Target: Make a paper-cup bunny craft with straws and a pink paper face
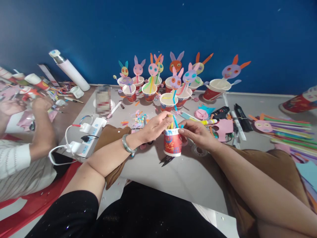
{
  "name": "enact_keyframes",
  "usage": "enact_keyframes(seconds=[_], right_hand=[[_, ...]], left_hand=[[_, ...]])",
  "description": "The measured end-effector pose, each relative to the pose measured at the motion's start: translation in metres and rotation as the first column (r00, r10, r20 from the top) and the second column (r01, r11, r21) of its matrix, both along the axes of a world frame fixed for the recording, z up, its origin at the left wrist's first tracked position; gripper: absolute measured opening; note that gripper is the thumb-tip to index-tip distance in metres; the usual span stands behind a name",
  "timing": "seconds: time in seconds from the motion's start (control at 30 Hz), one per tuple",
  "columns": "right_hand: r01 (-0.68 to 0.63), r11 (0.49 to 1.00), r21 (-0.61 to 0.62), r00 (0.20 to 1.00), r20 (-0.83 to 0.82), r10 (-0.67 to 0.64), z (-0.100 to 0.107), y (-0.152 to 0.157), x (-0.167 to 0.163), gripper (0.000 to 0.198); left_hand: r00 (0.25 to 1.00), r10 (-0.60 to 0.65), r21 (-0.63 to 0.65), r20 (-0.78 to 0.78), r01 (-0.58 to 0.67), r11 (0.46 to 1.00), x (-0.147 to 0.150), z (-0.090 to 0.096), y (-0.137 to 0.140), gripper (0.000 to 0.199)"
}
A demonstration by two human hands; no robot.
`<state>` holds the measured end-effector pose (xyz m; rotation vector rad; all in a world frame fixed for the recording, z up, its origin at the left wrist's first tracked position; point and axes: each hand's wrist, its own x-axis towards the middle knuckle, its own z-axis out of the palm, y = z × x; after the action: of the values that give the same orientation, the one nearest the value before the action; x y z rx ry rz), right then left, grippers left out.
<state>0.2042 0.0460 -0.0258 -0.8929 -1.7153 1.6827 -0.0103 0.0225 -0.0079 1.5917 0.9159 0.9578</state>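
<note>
A red printed paper cup (172, 145) is held upright a little above the table's near part. My right hand (196, 134) is closed on its right side, with the thumb at the rim beside a short blue straw end. My left hand (158, 126) reaches over the cup's left rim, its fingers pinching a yellow straw piece (170, 123). A blue straw (175, 121) stands up from the cup between my hands. The cup's inside is mostly hidden. Just beneath it on the table lie dark pointed blades (167, 161).
Behind stand several paper cups with rabbit heads, one of them close (168, 101). At right lie markers (239, 125), coloured straws (292, 132) and a tape roll (199, 150). A power strip (92, 137) with cables sits left, near a co-worker's arm (43, 125).
</note>
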Motion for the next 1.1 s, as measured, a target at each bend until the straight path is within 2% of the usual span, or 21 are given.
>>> enact_keyframes(seconds=[0.23, 0.43, 0.53, 0.63, 0.73, 0.83, 0.93, 1.0, 1.1], right_hand=[[0.134, 0.978, 0.161, 0.991, -0.005, -0.135, -0.002, -0.001, -0.001, 0.038], [0.194, 0.953, 0.234, 0.981, -0.069, -0.183, -0.003, 0.0, -0.001, 0.028], [0.205, 0.938, 0.278, 0.979, -0.068, -0.193, -0.007, 0.002, 0.0, 0.028], [0.182, 0.929, 0.323, 0.983, -0.05, -0.175, -0.013, 0.004, 0.002, 0.038], [0.132, 0.917, 0.377, 0.99, -0.011, -0.138, -0.017, 0.002, 0.001, 0.074], [0.125, 0.878, 0.461, 0.988, 0.023, -0.153, -0.014, -0.002, -0.003, 0.107], [0.127, 0.849, 0.513, 0.982, 0.053, -0.179, -0.011, -0.005, -0.005, 0.109], [0.131, 0.825, 0.549, 0.979, 0.062, -0.197, -0.01, -0.005, -0.005, 0.103], [0.138, 0.808, 0.572, 0.975, 0.066, -0.213, -0.011, -0.003, -0.004, 0.091]], left_hand=[[0.994, 0.044, -0.015, 0.095, -0.042, 0.999, 0.002, -0.005, 0.005, 0.038], [0.996, 0.079, -0.019, 0.039, -0.078, 0.997, -0.002, -0.004, 0.007, 0.03], [0.993, 0.12, 0.041, -0.015, -0.119, 0.992, -0.004, -0.004, 0.007, 0.025], [0.981, 0.174, 0.163, -0.087, -0.158, 0.974, -0.004, -0.004, 0.005, 0.024], [0.969, 0.203, 0.319, -0.138, -0.151, 0.936, -0.003, -0.001, 0.001, 0.024], [0.964, 0.199, 0.443, -0.178, -0.102, 0.891, -0.002, 0.003, -0.005, 0.022], [0.963, 0.158, 0.52, -0.216, -0.023, 0.854, -0.002, 0.005, -0.007, 0.019], [0.962, 0.133, 0.543, -0.237, 0.018, 0.84, -0.003, 0.005, -0.006, 0.018], [0.96, 0.106, 0.554, -0.259, 0.058, 0.83, -0.004, 0.003, -0.003, 0.027]])
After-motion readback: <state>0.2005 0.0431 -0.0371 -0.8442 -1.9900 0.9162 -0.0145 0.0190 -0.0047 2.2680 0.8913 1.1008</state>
